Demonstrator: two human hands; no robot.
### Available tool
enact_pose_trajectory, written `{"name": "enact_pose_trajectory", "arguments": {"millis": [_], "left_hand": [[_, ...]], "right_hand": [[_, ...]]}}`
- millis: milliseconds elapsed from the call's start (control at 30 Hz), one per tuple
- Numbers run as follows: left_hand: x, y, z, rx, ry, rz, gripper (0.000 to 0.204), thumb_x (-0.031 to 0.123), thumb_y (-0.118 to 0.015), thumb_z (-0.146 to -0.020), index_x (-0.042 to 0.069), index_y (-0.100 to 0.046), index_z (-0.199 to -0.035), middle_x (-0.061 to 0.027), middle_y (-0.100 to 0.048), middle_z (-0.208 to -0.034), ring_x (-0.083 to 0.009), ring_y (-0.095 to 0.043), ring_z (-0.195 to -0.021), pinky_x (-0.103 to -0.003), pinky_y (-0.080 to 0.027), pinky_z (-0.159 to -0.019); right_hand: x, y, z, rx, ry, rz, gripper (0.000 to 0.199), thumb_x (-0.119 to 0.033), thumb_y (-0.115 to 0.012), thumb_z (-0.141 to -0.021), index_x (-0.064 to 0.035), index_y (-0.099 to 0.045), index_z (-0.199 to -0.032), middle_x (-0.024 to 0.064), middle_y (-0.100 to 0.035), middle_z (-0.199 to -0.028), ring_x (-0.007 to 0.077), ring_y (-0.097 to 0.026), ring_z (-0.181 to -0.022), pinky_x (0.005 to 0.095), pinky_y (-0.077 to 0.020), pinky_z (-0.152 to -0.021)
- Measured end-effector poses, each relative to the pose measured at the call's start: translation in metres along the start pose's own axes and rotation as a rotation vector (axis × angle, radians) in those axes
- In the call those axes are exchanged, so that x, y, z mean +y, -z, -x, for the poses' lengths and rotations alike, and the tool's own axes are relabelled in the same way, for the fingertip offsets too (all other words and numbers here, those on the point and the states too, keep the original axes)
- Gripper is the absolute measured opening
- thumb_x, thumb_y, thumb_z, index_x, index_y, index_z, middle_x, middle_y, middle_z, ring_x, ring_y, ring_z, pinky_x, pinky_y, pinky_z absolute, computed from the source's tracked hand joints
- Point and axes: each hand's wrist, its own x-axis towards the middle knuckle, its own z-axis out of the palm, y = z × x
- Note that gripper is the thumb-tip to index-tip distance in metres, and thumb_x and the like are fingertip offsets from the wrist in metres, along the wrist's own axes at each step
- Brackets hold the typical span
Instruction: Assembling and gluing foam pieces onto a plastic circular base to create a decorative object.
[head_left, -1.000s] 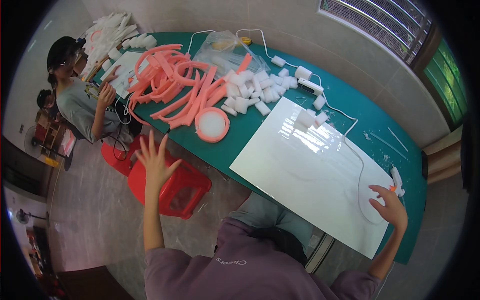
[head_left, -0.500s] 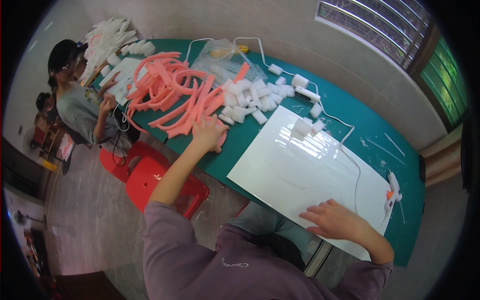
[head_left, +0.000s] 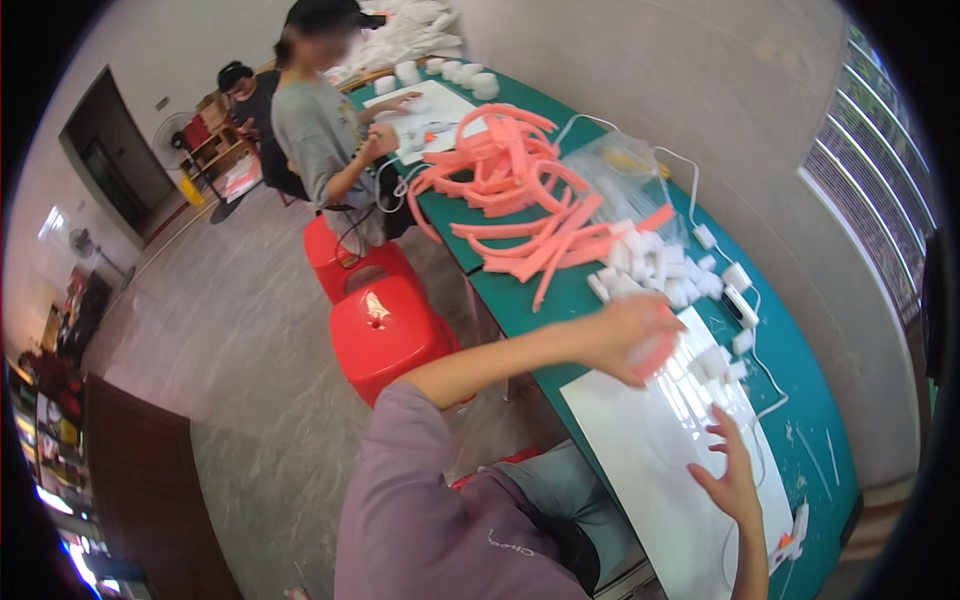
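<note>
Left hand (head_left: 632, 335) fingers curled round a pink-and-white foam disc (head_left: 652, 352), blurred, above near edge of white board (head_left: 660, 470), right hand (head_left: 733, 478) fingers spread wide, empty, hovering over board, white foam blocks (head_left: 655, 272) and pink foam strips (head_left: 520, 190) beyond on green table (head_left: 810, 420)

the strips (head_left: 520, 190) look like soft matt pink foam, the small blocks (head_left: 650, 270) like matt white foam. the white board (head_left: 660, 450) is smooth and glossy, catching light. the table (head_left: 810, 400) has a smooth, matt green top. the stools (head_left: 385, 325) are shiny red plastic. the floor (head_left: 230, 350) is polished grey stone. the sleeve (head_left: 420, 500) is matt purple cloth.
</note>
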Motion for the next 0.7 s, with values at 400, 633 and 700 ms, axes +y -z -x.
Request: {"name": "enact_pose_trajectory", "arguments": {"millis": [400, 633, 700], "left_hand": [[0.081, -0.061, -0.055, -0.243, -0.217, 0.227, 0.087, 0.028, -0.073, -0.055, 0.022, -0.026, -0.129, -0.0216, -0.011, -0.138, -0.0417, -0.025, -0.12, -0.056, -0.029, -0.089], [0.091, -0.067, -0.087, -0.236, -0.384, 0.433, 0.083, 0.021, -0.074, -0.052, 0.021, -0.036, -0.125, -0.0217, -0.014, -0.138, -0.0413, -0.031, -0.118, -0.048, -0.033, -0.092], [0.092, -0.066, -0.096, -0.221, -0.399, 0.386, 0.079, 0.022, -0.074, -0.052, 0.021, -0.04, -0.122, -0.0213, -0.016, -0.138, -0.0406, -0.035, -0.116, -0.047, -0.034, -0.091]], "right_hand": [[0.029, 0.004, 0.005, 0.247, 0.008, -0.273, 0.079, -0.015, -0.074, -0.055, -0.0045, -0.035, -0.123, 0.0119, -0.028, -0.132, 0.0259, -0.033, -0.12, 0.0389, -0.0331, -0.095], [0.051, 0.01, 0.031, 0.416, 0.061, -0.327, 0.08, -0.014, -0.079, -0.053, -0.0041, -0.036, -0.12, 0.0104, -0.039, -0.121, 0.0229, -0.039, -0.115, 0.0383, -0.0344, -0.096], [0.058, 0.012, 0.03, 0.482, 0.146, -0.332, 0.083, -0.013, -0.08, -0.051, -0.0045, -0.036, -0.121, 0.0102, -0.038, -0.121, 0.0227, -0.038, -0.116, 0.0378, -0.0338, -0.097]]}}
